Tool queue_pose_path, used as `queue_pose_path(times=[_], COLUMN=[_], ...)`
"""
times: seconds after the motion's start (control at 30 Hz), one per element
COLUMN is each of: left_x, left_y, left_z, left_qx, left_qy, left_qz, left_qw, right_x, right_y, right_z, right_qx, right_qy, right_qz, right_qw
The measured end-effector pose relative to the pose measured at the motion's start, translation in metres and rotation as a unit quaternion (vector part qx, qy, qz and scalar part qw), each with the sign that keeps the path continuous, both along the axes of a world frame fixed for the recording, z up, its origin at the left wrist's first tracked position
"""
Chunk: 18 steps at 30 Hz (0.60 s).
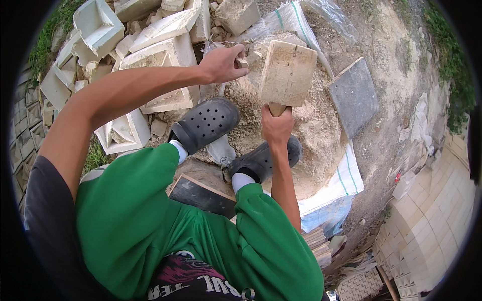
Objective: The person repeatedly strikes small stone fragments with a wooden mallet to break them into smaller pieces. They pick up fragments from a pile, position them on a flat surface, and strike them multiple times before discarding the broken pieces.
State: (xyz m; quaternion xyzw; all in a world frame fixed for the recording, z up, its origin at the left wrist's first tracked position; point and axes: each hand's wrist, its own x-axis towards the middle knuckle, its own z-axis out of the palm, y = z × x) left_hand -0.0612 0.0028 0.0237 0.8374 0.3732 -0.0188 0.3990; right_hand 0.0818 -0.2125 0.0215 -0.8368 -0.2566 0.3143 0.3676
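My right hand point(277, 124) is wrapped round the short handle of a wooden mallet point(287, 72). Its broad, dusty, rectangular head is raised over a heap of crushed pale rubble point(316, 145). To the left, my left hand point(223, 65) is closed, with a small pale chunk of stone point(242, 63) between thumb and fingers. Under the heap lies a white woven sack point(346, 173) with green stripes. My feet, in grey clogs point(211, 123), stand at the near side of the heap.
Broken pale cast blocks point(163, 60) are piled at the left and far left. A dark flat slab point(354, 98) leans on the heap's right edge, and another dark board point(201, 194) lies by my feet. Stacked pale tiles point(427, 220) stand at the lower right.
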Motion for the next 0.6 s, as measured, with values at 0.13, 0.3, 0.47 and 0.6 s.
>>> queue_pose_path(times=[0.13,0.3,0.47,0.6], left_x=[-0.003,-0.012,-0.011,-0.008], left_y=[-0.007,-0.005,-0.004,-0.003], left_z=[-0.005,-0.013,-0.014,-0.014], left_qx=[-0.027,-0.04,-0.026,-0.051], left_qy=[-0.007,-0.001,-0.006,-0.006], left_qz=[0.052,0.054,0.027,0.016], left_qw=[0.998,0.998,0.999,0.999], right_x=[0.006,0.014,0.004,0.02], right_y=[0.004,-0.011,-0.004,0.005], right_z=[0.009,0.013,0.0,0.006], right_qx=[-0.146,0.095,0.065,-0.173], right_qy=[0.026,-0.033,-0.121,-0.002], right_qz=[0.012,-0.027,-0.022,-0.001], right_qw=[0.989,0.995,0.99,0.985])
